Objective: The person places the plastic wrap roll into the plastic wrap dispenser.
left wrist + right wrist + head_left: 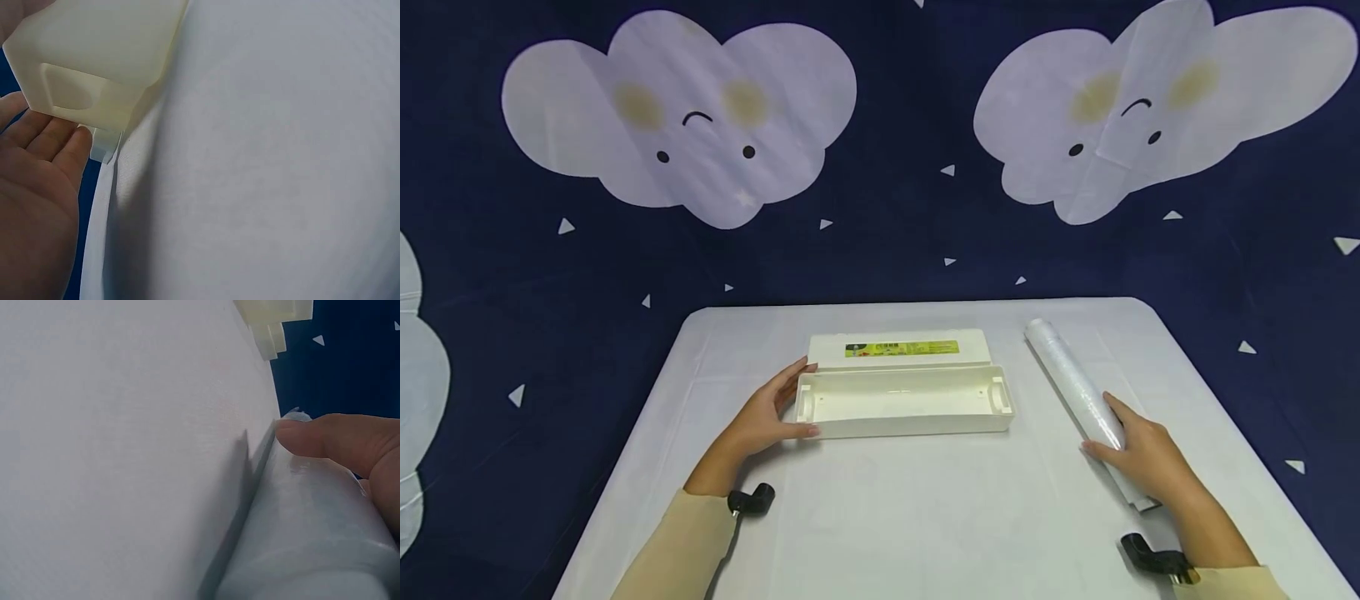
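A long white plastic cling film box [902,426] lies on the table with its lid [898,350] folded back, and its trough holds nothing. My left hand [767,417] grips the box's left end, thumb at the front corner and fingers at the back. In the left wrist view the fingers [47,134] reach round the box's end wall [78,90]. To the right, a roll of cling film [1075,383] lies slanted, its far end pointing up and left. My right hand [1146,454] holds the roll near its close end, with the thumb [312,436] on the left side.
A white cloth covers the table [910,517], which has rounded far corners. Behind it hangs a dark blue curtain [902,225] with white clouds and small triangles. A yellow-green label [902,348] is stuck on the lid. Black wrist camera mounts [752,500] sit beside both wrists.
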`<move>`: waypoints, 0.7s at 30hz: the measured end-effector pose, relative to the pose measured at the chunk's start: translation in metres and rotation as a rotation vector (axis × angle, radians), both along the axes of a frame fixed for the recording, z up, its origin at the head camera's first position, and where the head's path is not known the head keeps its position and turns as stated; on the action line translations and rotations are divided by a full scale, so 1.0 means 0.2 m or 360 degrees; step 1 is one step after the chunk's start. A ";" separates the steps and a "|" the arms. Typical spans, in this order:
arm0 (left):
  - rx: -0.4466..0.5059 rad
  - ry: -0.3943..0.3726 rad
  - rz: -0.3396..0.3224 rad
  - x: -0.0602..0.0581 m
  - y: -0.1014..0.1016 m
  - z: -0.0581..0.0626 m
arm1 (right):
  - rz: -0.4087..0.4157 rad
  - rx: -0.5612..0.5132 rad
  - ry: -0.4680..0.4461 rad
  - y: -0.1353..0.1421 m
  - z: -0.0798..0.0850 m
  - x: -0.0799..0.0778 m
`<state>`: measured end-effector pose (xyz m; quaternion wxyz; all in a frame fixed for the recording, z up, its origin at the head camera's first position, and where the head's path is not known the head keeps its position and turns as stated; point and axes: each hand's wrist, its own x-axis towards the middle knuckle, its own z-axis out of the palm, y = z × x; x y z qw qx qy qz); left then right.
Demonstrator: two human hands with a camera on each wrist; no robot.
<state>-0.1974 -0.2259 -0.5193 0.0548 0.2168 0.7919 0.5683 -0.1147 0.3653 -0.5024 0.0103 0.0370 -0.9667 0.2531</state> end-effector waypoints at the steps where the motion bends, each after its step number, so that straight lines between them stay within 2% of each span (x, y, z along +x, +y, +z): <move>1: -0.0002 -0.0001 0.0003 0.00 0.00 0.00 | -0.0004 -0.0005 0.0009 0.00 0.00 0.00; 13: 0.0049 -0.0083 -0.0007 0.00 0.00 -0.01 | -0.0088 -0.0088 0.0150 -0.02 -0.02 0.01; 21: 0.0013 -0.0129 0.0005 0.01 0.00 -0.01 | -0.0150 -0.0119 0.0145 -0.01 -0.03 0.02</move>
